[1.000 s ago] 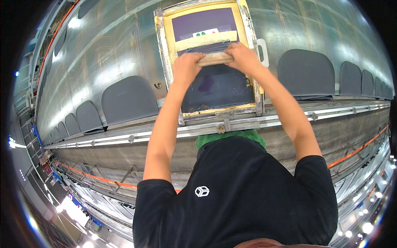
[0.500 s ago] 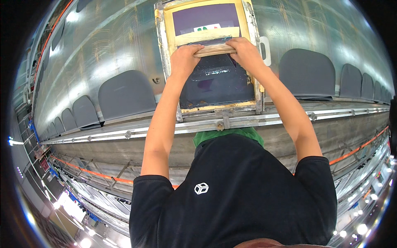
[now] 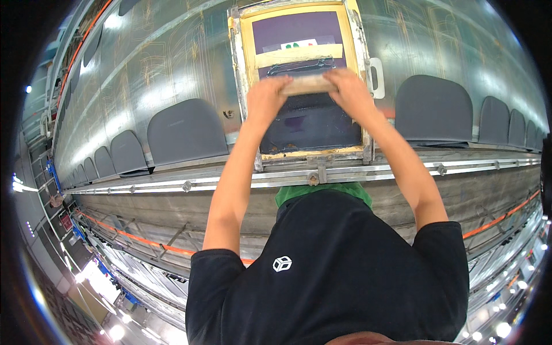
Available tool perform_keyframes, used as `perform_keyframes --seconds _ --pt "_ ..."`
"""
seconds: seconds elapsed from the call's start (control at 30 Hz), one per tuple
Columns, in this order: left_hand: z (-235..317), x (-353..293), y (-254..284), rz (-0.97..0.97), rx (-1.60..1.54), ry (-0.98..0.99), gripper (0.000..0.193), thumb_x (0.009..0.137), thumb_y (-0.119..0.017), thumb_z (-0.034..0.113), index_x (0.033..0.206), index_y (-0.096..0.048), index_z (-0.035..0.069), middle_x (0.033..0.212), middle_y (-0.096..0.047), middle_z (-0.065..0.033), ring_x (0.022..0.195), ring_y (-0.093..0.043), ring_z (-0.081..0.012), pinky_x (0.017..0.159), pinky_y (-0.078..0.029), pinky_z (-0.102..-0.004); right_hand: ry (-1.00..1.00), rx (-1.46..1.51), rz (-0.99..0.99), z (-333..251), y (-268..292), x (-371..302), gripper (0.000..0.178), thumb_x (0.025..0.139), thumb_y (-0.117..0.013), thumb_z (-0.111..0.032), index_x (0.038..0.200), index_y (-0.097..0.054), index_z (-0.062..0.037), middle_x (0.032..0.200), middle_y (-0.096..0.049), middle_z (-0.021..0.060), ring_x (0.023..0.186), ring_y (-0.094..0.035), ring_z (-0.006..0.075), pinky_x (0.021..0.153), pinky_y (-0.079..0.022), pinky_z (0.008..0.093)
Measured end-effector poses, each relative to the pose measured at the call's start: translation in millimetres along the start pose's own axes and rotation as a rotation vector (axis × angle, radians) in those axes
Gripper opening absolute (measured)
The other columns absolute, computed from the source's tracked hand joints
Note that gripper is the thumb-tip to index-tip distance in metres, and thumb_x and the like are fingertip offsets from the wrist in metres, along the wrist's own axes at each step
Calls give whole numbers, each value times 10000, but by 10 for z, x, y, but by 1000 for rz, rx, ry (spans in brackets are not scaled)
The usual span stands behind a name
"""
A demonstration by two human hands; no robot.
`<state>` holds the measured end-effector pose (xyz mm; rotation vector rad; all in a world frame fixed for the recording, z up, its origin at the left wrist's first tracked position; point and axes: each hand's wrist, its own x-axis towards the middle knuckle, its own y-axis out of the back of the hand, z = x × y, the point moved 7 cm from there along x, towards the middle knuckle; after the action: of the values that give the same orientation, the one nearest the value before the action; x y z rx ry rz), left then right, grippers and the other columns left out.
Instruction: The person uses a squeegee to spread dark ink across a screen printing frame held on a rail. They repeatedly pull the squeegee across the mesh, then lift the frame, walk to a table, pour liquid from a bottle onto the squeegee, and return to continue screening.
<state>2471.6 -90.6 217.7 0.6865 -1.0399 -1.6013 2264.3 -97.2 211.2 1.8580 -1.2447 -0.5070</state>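
A squeegee with a wooden handle (image 3: pixel 309 85) lies crosswise over the dark mesh of a screen-printing frame (image 3: pixel 365 144). My left hand (image 3: pixel 267 99) grips its left end, and my right hand (image 3: pixel 348 92) grips its right end. Both hands are slightly smeared by motion. Dark, glossy ink (image 3: pixel 302 68) lies in a wavy line just beyond the squeegee. Farther up the screen is a strip of yellowish tape (image 3: pixel 299 56) beside a small white label with green and red marks (image 3: pixel 299 45). The blade's lower edge is hidden.
Grey rounded pads (image 3: pixel 185 127) line the long metal table on the left, with more pads (image 3: pixel 434 109) on the right. A white handle (image 3: pixel 377 78) stands at the frame's right side. A metal rail with bolts (image 3: pixel 230 181) runs along the table's near edge, in front of my body.
Both hands have drawn the squeegee toward me along the screen. More ink now shows beyond it. The whole view has shifted slightly.
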Motion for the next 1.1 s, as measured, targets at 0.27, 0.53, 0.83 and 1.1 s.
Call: perform_keyframes --seconds 0.27,0.53,0.83,1.1 --pt "183 -331 -247 -121 40 33 373 752 -712 71 1108 -763 169 1112 -742 -52 1022 -688 -281 872 -552 -383 -77 86 -10 44 -236 -579 458 725 -739 -14 1180 -685 -3 1255 -643 164 1175 -579 351 1027 -472 411" --pt "365 -1091 -306 -48 45 -1 463 711 -725 45 1163 -718 148 1235 -700 -16 1158 -632 -249 957 -502 -391 -395 196 332 1087 198 -661 653 798 -819 -419 1286 -641 -24 1204 -610 207 1139 -586 354 956 -478 435" --pt "371 -1364 -138 68 -68 -8 515 689 -721 31 1195 -696 122 1273 -681 -28 1198 -610 -271 975 -495 -406 -549 252 528 1476 389 -1 295 956 -628 -331 1112 -733 -104 937 -734 146 846 -680 297 798 -502 394" --pt "-1072 -2019 802 133 30 99 527 664 -717 -12 1170 -713 135 1243 -696 -28 1156 -625 -279 950 -500 -399 -457 369 556 -124 -897 703 299 982 -615 -320 1127 -715 -79 918 -714 138 811 -642 246 789 -489 354"
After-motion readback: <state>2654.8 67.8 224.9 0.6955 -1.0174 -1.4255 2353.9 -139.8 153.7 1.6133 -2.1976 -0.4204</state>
